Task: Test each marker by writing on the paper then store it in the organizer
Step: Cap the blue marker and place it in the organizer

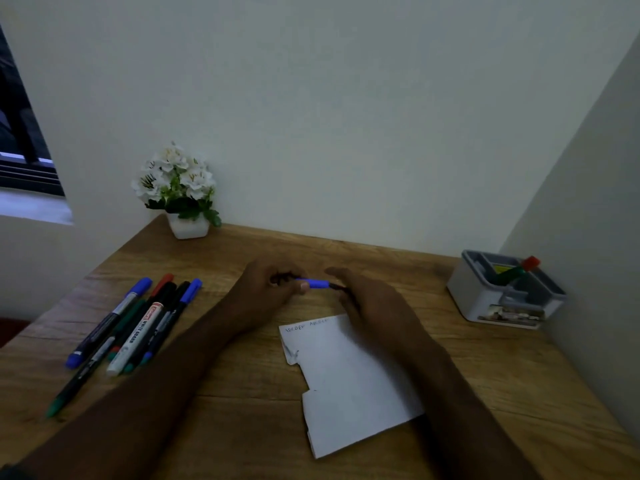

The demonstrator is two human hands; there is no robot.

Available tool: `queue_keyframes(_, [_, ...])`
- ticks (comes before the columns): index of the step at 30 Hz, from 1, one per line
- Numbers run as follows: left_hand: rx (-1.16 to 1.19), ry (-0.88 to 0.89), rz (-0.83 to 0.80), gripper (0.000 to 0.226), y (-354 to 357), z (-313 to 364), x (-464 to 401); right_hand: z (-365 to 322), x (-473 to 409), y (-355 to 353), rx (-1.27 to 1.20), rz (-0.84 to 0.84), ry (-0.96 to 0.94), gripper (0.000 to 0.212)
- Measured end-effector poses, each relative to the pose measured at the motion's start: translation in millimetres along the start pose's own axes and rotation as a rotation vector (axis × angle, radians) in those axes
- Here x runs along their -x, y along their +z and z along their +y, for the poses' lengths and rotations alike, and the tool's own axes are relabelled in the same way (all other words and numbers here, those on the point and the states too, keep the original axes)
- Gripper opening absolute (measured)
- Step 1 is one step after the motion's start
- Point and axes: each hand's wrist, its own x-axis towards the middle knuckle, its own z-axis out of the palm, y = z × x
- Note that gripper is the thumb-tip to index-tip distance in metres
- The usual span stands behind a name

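The blue marker point(317, 283) lies level between our two hands, above the table point(242, 386) and just beyond the far edge of the paper point(349, 382). Our left hand point(268, 289) curls its fingers round the blue capped end. Our right hand point(370, 303) holds the dark end, though from this angle we cannot tell how tightly its fingers close. The paper carries a line of faint handwriting along its far edge, and our right forearm crosses its right side. Left of the paper, well apart, a cluster of markers point(131, 327) rests in a loose fan. Right of the paper, against the side wall, stands the grey organizer point(502, 296) with a red-capped marker point(519, 270) leaning inside it. Far left of the paper, a white flowerpot point(188, 226) sits by the back wall.
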Motion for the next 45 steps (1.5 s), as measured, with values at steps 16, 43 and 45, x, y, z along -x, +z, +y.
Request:
queue_keyframes(16, [-0.181, -0.003, -0.063, 0.011, 7.4, -9.4, 1.4, -4.5, 12.3, -5.4, -0.632, 0.263, 0.071, 0.034])
queue_keyframes(43, [-0.186, -0.134, -0.302, 0.065, 6.4, -20.8, -4.3, -2.5, 15.0, 5.8, -0.679, 0.149, 0.287, 0.017])
queue_keyframes(45, [-0.181, -0.143, -0.304, 0.062, 6.4, -19.8, -4.2, -5.9, 14.7, 9.7, -0.706, 0.169, 0.322, 0.020])
